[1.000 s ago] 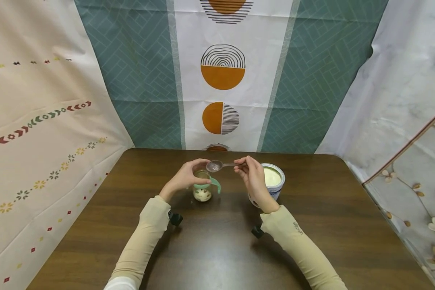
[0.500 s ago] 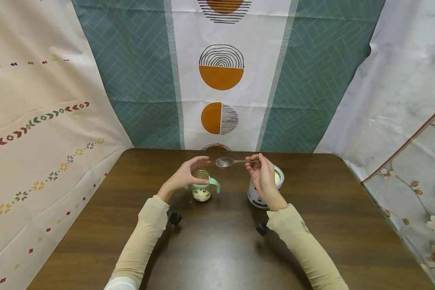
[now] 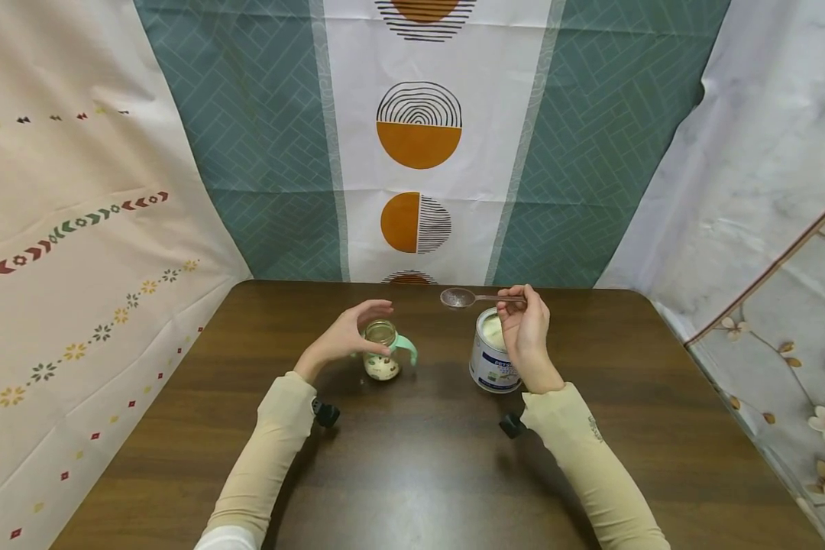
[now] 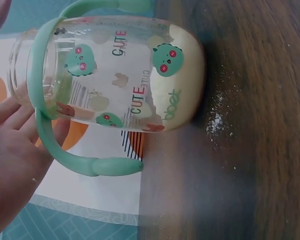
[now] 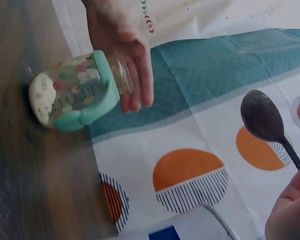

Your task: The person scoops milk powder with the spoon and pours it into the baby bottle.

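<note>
A clear baby bottle [image 3: 382, 368] with green handles and printed animal faces stands uncapped on the table. Pale powder fills its lower part [image 4: 177, 90]. My left hand [image 3: 340, 336] curves loosely about the bottle's neck, thumb and fingers spread apart; whether it touches the glass I cannot tell. A greyish see-through spoon [image 3: 458, 299] is pinched by its handle in my right hand [image 3: 531, 336], held level above the tin's rim. Its bowl [image 5: 260, 116] looks bare apart from some residue. The tin of milk powder [image 3: 490, 367] stands uncovered below, partly hidden by the right hand.
Spilled white powder [image 4: 216, 121] lies on the brown wooden table [image 3: 412, 473] beside the bottle's base. A patterned cloth [image 3: 275, 153] hangs behind the table, with further cloths on both sides.
My right hand has carried the spoon from above the bottle rightward to above the tin. The left hand has drawn slightly left; the bottle stays put.
</note>
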